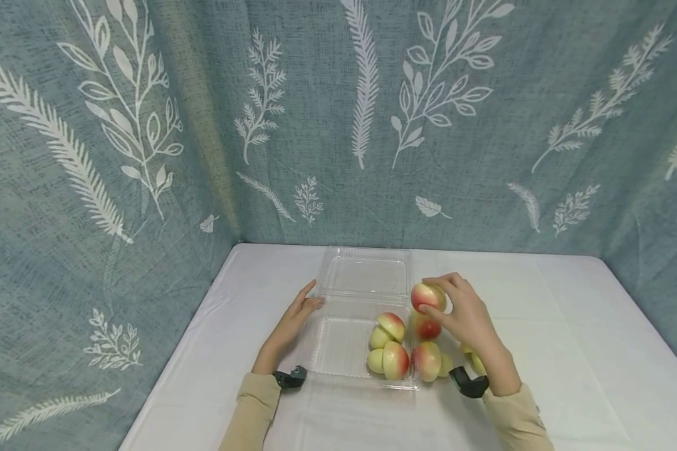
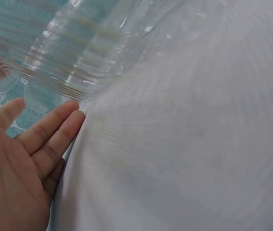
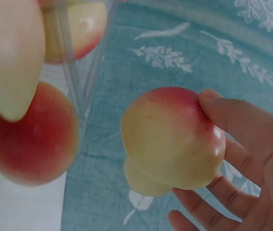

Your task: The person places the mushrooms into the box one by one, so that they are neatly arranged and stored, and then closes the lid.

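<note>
My right hand grips a red-and-yellow peach between thumb and fingers, above the right side of a clear plastic clamshell box. In the right wrist view the held peach shows dark specks and a smaller pale yellow lobe below. Two similar peaches, each with a pale green-yellow lobe, lie in the box's right half. Along its right wall are another peach and one with a lobe. My left hand is at the box's left edge, fingers extended; its fingertips reach the clear plastic.
The box's clear lid lies folded back behind the base. Partly behind my right wrist is more yellow fruit. Everything stands on a white-covered table, with a leaf-patterned blue-green curtain behind and at the sides.
</note>
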The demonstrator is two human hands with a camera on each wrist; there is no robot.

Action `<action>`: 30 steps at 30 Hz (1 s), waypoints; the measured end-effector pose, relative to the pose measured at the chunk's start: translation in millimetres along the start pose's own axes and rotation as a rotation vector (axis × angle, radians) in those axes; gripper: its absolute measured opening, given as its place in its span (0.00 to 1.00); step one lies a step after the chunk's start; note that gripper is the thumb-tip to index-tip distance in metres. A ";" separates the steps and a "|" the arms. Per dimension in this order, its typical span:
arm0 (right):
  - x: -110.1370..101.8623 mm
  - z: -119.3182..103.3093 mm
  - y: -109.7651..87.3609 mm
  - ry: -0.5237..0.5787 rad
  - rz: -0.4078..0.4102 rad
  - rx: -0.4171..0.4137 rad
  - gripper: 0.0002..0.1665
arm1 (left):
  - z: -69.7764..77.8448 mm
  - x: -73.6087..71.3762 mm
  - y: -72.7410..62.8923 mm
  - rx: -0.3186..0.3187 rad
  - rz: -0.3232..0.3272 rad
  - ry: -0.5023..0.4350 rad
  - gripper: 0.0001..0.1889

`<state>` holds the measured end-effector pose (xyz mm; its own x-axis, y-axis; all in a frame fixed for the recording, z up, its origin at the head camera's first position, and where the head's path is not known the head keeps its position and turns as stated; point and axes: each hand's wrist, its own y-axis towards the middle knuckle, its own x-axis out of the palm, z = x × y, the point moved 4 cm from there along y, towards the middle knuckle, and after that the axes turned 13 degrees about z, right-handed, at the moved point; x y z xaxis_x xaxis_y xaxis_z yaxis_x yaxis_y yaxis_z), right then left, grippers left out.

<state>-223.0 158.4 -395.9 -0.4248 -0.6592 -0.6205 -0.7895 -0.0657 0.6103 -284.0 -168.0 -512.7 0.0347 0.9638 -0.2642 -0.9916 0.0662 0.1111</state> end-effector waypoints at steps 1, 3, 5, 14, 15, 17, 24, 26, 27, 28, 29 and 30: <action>1.2 -1.7 0.2 0.001 -0.002 -0.004 0.27 | 2.2 -0.4 -0.6 -0.006 -0.006 -0.008 0.28; 3.6 -4.6 0.4 0.006 -0.006 -0.010 0.27 | 9.9 -1.1 -3.3 -0.014 -0.018 -0.013 0.28; 5.7 -7.9 0.5 0.012 -0.012 -0.012 0.26 | 18.9 -1.4 -6.2 -0.016 -0.029 -0.012 0.28; 15.6 -19.9 -0.2 0.024 -0.022 -0.038 0.26 | 20.3 -1.2 -6.9 -0.004 -0.031 -0.008 0.28; 16.8 -20.9 -0.4 0.028 -0.022 -0.041 0.26 | 16.1 -1.0 -5.5 -0.003 -0.026 -0.011 0.28; 19.4 -22.6 -0.9 0.037 -0.023 -0.042 0.25 | 8.3 -0.5 -2.7 0.000 -0.016 -0.013 0.28; 26.2 -27.4 -3.3 0.060 -0.023 -0.056 0.24 | -1.6 0.6 0.9 0.004 0.008 -0.010 0.29; 28.1 -28.6 -4.1 0.065 -0.027 -0.059 0.24 | -1.3 0.6 0.7 0.006 0.009 -0.010 0.29; 28.8 -29.6 -4.6 0.070 -0.028 -0.060 0.24 | -1.2 0.6 0.6 0.006 0.009 -0.009 0.29; 29.6 -30.5 -5.2 0.074 -0.030 -0.063 0.24 | -1.0 0.6 0.5 0.012 0.009 -0.007 0.29; 30.5 -31.2 -5.8 0.079 -0.031 -0.064 0.24 | -1.0 0.5 0.5 0.009 0.011 -0.007 0.29; 31.2 -32.1 -6.3 0.082 -0.031 -0.066 0.24 | -1.0 0.5 0.4 0.008 0.012 -0.005 0.29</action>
<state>-217.1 114.2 -403.3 -0.3609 -0.7151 -0.5987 -0.7695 -0.1344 0.6244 -284.5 -167.8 -513.8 0.0236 0.9659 -0.2577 -0.9909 0.0568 0.1220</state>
